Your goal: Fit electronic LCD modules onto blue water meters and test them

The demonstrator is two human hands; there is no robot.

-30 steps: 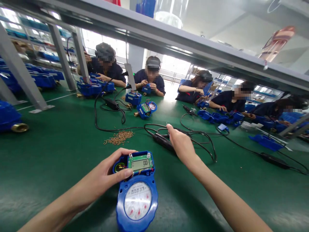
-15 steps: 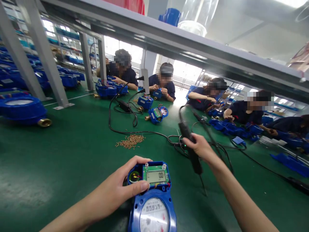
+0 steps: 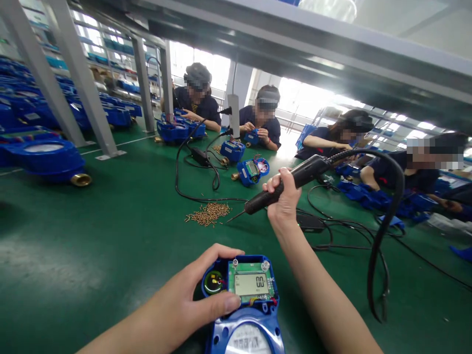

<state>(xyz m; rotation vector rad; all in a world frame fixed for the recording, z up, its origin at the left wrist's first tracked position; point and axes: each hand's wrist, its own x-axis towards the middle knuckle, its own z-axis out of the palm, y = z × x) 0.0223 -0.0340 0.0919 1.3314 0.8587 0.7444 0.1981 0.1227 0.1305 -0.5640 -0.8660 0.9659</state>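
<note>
My left hand point(image 3: 206, 290) grips a blue water meter point(image 3: 239, 319) at the near edge of the view, its thumb beside the display. The meter's upper housing is uncovered, showing a green circuit board and an LCD point(image 3: 252, 285) that reads 0.0. Above and to the right, my right hand point(image 3: 283, 194) is wrapped around a black electric screwdriver point(image 3: 287, 184). Its thin bit slants down to the left, the tip close to a pile of small brass-coloured screws point(image 3: 209, 214) on the green table. I cannot make out a screw on the tip.
Black cables point(image 3: 342, 228) loop across the table at right. Farther back are an opened meter point(image 3: 252, 171), a power strip point(image 3: 233, 115) and several people at work. Another blue meter point(image 3: 40, 160) lies at left, near grey metal posts point(image 3: 84, 83). A shelf point(image 3: 295, 54) crosses overhead.
My right hand has swung the screwdriver from pointing down at the right to pointing left, its tip now near the screws. My left hand still holds the meter. The view has shifted slightly.
</note>
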